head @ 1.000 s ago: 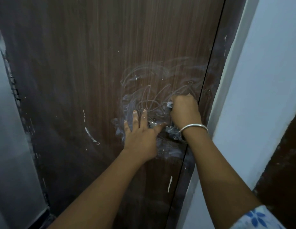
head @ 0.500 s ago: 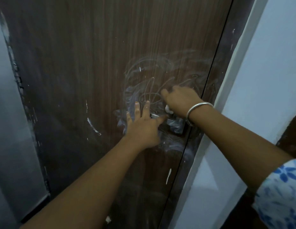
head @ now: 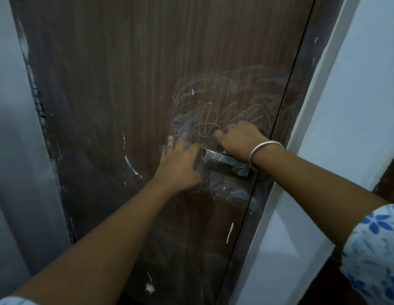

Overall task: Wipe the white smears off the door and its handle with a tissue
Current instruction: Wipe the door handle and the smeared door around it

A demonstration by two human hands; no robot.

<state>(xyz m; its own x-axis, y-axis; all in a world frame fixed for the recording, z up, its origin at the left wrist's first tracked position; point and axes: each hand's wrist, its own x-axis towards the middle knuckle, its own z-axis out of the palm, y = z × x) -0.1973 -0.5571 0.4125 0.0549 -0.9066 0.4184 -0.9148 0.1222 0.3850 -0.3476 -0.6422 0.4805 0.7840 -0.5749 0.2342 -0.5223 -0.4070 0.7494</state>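
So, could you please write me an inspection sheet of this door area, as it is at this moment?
Surface: door, brown wood grain.
Job's things: smears, white swirls above and below the handle; handle, metal lever, also smeared; tissue, only a white sliver shows under the right hand.
Clutter: white flecks left of the handle; a white blob low on the door.
Hands: left hand flat on the door, fingers straight, thumb by the handle's tip; right hand curled, pressed to the door just above the handle.
Cables: nothing seen.
Surroundings: pale wall at right; bangle on the right wrist.
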